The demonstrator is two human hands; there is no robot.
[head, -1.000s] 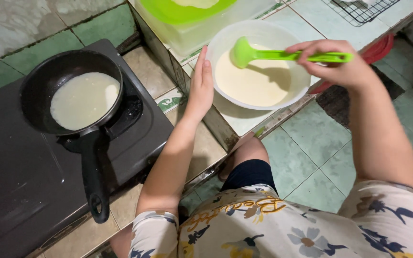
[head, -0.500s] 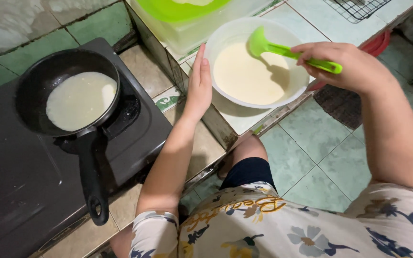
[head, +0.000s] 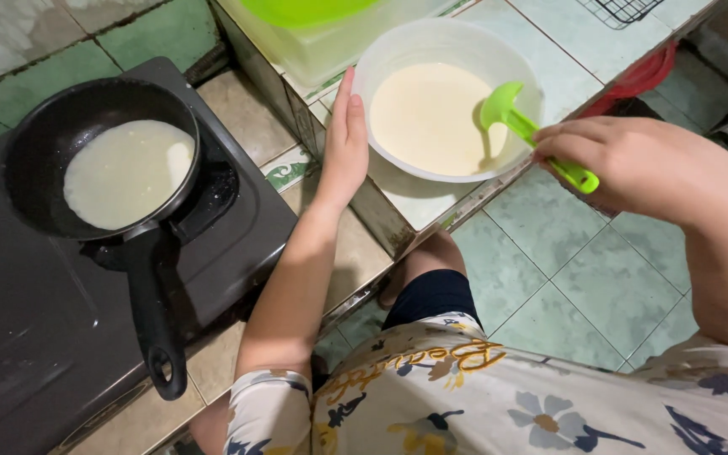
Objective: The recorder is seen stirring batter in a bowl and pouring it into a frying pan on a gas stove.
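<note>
In right hand: green ladle.

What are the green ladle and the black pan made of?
The ladle in the right hand looks like glossy plastic: bright, even green, smooth shine. The pan seems to be dark coated metal, matte black, with a black handle that is probably plastic.

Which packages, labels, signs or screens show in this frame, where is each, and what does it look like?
No packages, signs or screens in view.
Shirt print: curly yellow lettering with dark outline on the person's pale floral shirt, bottom centre.
Patterned tile: small white tile with a green ornament, on the ledge left of the left hand; decoration, not a label.
Lidded container: clear box with a lime-green lid, top centre behind the white bowl; no label visible.
</note>
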